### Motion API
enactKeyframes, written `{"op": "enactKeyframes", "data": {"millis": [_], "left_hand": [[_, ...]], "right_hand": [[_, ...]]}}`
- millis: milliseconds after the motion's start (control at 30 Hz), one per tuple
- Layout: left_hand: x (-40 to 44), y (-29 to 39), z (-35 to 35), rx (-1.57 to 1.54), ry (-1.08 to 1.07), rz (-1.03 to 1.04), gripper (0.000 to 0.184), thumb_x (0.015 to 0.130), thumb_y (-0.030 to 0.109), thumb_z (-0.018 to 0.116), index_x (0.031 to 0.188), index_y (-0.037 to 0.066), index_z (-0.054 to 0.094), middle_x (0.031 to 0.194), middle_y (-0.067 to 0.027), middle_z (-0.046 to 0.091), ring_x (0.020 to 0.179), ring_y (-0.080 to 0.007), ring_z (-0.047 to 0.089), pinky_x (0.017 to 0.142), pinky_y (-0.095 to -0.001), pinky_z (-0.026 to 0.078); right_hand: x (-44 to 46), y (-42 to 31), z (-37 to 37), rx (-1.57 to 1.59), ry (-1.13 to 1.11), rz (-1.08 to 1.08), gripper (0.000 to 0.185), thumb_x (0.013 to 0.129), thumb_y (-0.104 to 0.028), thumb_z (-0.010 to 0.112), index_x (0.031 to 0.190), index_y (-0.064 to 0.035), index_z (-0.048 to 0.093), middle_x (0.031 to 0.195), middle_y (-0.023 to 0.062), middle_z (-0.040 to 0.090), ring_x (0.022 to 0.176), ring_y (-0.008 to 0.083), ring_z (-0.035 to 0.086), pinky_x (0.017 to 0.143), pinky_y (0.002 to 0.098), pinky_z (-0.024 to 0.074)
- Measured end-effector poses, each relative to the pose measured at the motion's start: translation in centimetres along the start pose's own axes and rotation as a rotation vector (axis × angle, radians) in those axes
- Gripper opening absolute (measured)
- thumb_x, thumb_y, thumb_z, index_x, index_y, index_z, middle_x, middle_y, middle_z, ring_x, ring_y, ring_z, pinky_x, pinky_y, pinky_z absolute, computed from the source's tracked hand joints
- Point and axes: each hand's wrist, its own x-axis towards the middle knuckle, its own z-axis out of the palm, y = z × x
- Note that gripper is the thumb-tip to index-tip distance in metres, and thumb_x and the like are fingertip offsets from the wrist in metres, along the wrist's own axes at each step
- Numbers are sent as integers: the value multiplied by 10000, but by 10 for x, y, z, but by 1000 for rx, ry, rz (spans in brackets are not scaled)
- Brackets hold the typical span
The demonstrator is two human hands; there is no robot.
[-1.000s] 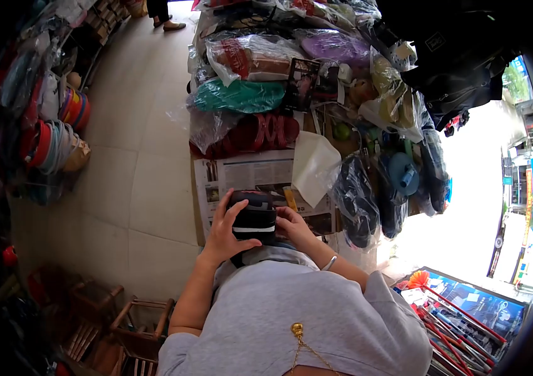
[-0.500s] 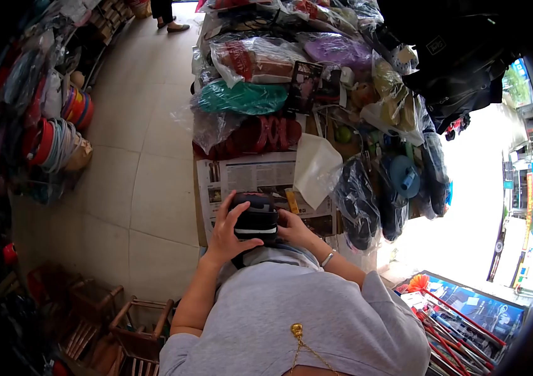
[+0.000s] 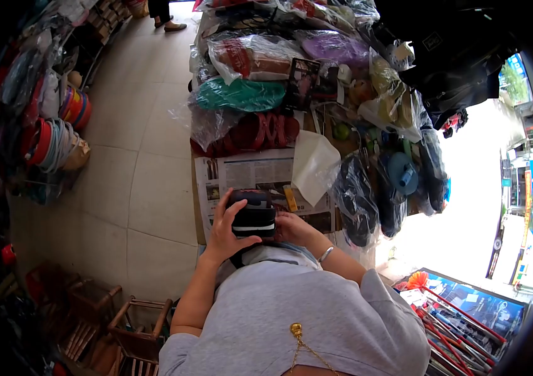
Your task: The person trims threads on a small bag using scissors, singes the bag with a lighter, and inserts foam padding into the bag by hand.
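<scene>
A dark, rounded case-like object [image 3: 254, 216] with a pale stripe across its lower part is held close to my body, at the near edge of the newspaper [image 3: 250, 169]. My left hand [image 3: 224, 227] wraps round its left side, thumb below and fingers above. At the right side, my right hand [image 3: 292, 229] touches the object with bent fingers; the fingertips are partly hidden behind it. A small yellow item [image 3: 290, 198] lies on the newspaper just beyond.
Bagged footwear fills the far side: a green pair [image 3: 240, 94], red sandals [image 3: 257, 131] and dark shoes [image 3: 355, 200]. A white sheet [image 3: 313, 166] lies beside them. Wooden stools [image 3: 141, 335] stand lower left. A person's feet [image 3: 171, 26] show at the top.
My right hand has shifted slightly at the object's right side, its fingers now lying more behind the edge. My left hand keeps its hold. The view has moved a little.
</scene>
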Motion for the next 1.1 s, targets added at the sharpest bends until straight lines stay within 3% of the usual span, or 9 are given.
{"op": "enactKeyframes", "data": {"millis": [133, 200, 367, 500, 600, 700, 833, 867, 1100], "left_hand": [[-2, -3, 1, 1, -1, 7, 893, 581, 401, 876, 1318, 136, 448, 1410, -251, 325, 1292, -422, 376, 1024, -471, 371], [-3, -3, 1, 0, -1, 10, 891, 585, 405, 874, 1319, 136, 448, 1410, -250, 325, 1297, -418, 371, 1025, -472, 369], [-2, 3, 3, -22, 35, -53, 849, 591, 333, 877, 1303, 158, 448, 1432, -219, 314, 1275, -415, 395, 1007, -465, 401], [-1, 2, 5, -62, 85, -107, 809, 606, 273, 866, 1296, 153, 459, 1427, -214, 324, 1282, -396, 395, 1010, -451, 398], [2, 8, 11, -48, 107, -139, 769, 609, 216, 848, 1281, 149, 479, 1416, -214, 341, 1277, -399, 399, 1018, -449, 387], [2, 6, 21, 33, 121, -120, 704, 637, 167, 806, 1267, 149, 493, 1417, -208, 341, 1265, -411, 405, 1025, -451, 376], [-5, 6, 22, 108, 70, -58, 522, 732, 107, 719, 1231, 144, 570, 1458, -216, 293, 1308, -396, 373, 1026, -445, 387], [-6, 8, 21, 7, 67, -68, 453, 806, 102, 635, 1256, 136, 585, 1465, -228, 296, 1316, -394, 356, 1072, -441, 312], [-12, 0, 15, -178, 147, -45, 465, 939, 172, 526, 1393, 107, 447, 1508, -197, 257, 1367, -367, 303, 1097, -412, 267]], "right_hand": [[-1, 0, -2, 2, 40, -54, 126, 950, -181, 520, 1030, -83, 518, 874, 26, 600, 838, 146, 604, 726, 318, 504], [2, -5, -14, -548, 53, -202, 112, 932, -153, 509, 990, -67, 552, 864, 30, 595, 791, 123, 596, 721, 261, 495], [-33, -25, 20, -767, 76, -424, 144, 924, -125, 523, 847, -7, 554, 726, -15, 538, 688, 57, 488, 590, 222, 412], [-58, -36, 59, -1056, 135, -530, 184, 858, -165, 565, 764, -6, 571, 616, 71, 556, 603, 148, 557, 557, 322, 437], [-60, -35, 92, -1587, 218, -1001, 159, 792, -169, 599, 698, -50, 552, 630, 85, 583, 615, 279, 588, 549, 364, 453], [-47, -24, 113, -1807, 286, -1086, 169, 792, -182, 614, 682, -73, 544, 623, 63, 581, 618, 249, 590, 564, 354, 473], [-37, -17, 124, -1870, 237, -1110, 122, 796, -190, 626, 747, -92, 571, 691, 52, 600, 640, 240, 598, 576, 344, 489], [-37, -19, 123, -1752, 198, -1175, 103, 803, -188, 627, 792, -97, 579, 731, 54, 601, 649, 238, 603, 578, 340, 493], [-38, -17, 113, -1631, 141, -1158, 144, 822, -188, 654, 939, -130, 594, 879, 68, 606, 755, 232, 637, 586, 338, 511]]}}
